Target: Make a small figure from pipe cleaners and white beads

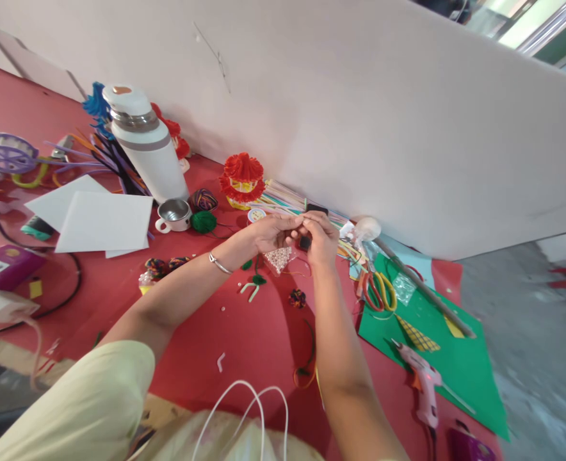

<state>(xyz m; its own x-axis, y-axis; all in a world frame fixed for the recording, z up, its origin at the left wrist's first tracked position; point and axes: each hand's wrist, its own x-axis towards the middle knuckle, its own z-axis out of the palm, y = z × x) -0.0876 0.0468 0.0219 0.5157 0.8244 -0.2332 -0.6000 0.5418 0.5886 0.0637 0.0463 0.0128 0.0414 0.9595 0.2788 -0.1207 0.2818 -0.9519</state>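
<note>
My left hand [277, 232] and my right hand [320, 235] meet over the far part of the red table, fingertips pinched together. Whatever lies between the fingers is too small to make out. Just below them is a clear packet of pearl beads [279, 259]. Nearer to me lie a dark green piece with pale bent stems [253, 287] and a multicoloured yarn ball [297, 298]. A green yarn ball [203, 222] and a red fringed ornament [242, 179] stand to the left of and beyond my hands.
A white flask [149, 153], a metal cup [174, 215] and white sheets [107, 221] are on the left. Right of my arms, scissors [380, 291], a long rod [422, 285] and a pink glue gun [423, 384] lie on or beside green sheet [475, 378]. A pale wall [335, 115] rises behind.
</note>
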